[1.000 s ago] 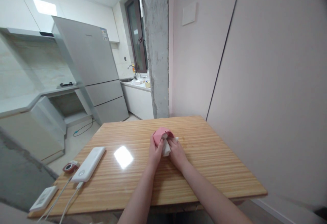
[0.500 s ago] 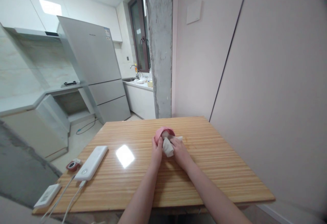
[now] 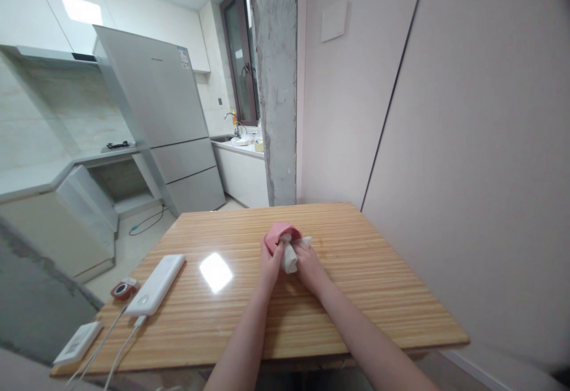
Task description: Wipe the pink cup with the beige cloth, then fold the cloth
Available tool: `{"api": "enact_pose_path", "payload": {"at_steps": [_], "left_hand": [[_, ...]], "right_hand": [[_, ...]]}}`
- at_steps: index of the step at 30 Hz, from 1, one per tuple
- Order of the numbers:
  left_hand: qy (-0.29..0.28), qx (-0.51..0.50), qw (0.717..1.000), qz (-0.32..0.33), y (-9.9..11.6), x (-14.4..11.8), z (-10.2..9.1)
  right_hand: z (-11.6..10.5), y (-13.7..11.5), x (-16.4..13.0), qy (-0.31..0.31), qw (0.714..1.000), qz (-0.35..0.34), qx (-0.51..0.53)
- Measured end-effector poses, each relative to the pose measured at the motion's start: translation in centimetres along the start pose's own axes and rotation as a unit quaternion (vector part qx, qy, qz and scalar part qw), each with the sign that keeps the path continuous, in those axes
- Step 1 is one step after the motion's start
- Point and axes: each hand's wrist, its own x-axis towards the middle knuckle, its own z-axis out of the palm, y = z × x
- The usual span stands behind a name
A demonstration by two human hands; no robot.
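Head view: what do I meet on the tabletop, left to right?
Flat white item → reddish gadget → long white device → left hand → right hand.

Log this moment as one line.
left hand: holding pink container | right hand: holding white tissue at container's opening | white device: on table, leftward

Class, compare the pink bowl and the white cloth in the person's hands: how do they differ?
Shape: the pink bowl is hollow with a firm-looking outline; the white cloth is crumpled.
Pose: the bowl is tipped on its side, while the cloth droops at its opening.
Hold: the left hand grips the bowl; the right hand holds the cloth.
Shared: both are handheld.
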Motion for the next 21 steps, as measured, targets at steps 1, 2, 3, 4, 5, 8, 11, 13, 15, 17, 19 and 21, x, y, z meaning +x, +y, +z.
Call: {"api": "enact_pose_path", "payload": {"at_steps": [1,2,3,4,5,8,11,13,15,17,19,21], "left_hand": [[-0.007,0.036,0.999,0.031,0.4,0.0,-0.4],[-0.016,0.062,0.996,0.054,0.7,0.1,-0.7],[-0.024,0.074,0.995,0.065,0.9,0.2,-0.8],[-0.028,0.072,0.995,0.061,0.9,0.2,-0.9],[-0.030,0.056,0.997,0.044,0.8,0.3,-0.8],[-0.051,-0.044,0.997,-0.024,-0.3,0.3,-0.1],[-0.057,-0.073,0.995,-0.032,-1.1,0.0,0.7],[-0.023,-0.043,0.998,-0.037,-1.1,0.0,0.8],[0.010,-0.014,0.999,-0.033,-0.6,0.1,0.4],[0.022,0.017,1.000,-0.002,0.1,0.3,-0.2],[0.020,0.048,0.998,0.031,0.5,0.5,-0.7],[0.018,0.062,0.997,0.042,0.5,0.5,-0.8]], "right_hand": [[0.0,0.1,0.0,-0.008,1.000,-0.004,-0.008],[0.0,0.2,-0.1,-0.014,1.000,-0.004,-0.017],[0.0,0.3,-0.1,-0.016,1.000,0.001,-0.022],[0.1,0.3,-0.2,-0.013,1.000,0.012,-0.022],[0.2,0.3,-0.2,-0.006,1.000,0.025,-0.016],[0.6,0.2,-0.4,0.031,0.997,0.069,0.021],[0.5,-0.1,-0.4,0.057,0.995,0.074,0.047],[0.1,-0.4,-0.2,0.050,0.996,0.049,0.054],[-0.4,-0.5,0.0,0.033,0.998,0.024,0.054],[-0.8,-0.6,0.2,0.018,0.999,0.007,0.032],[-0.8,-0.5,0.2,0.006,1.000,0.003,-0.004],[-0.6,-0.4,0.1,-0.003,0.999,0.010,-0.031]]}}
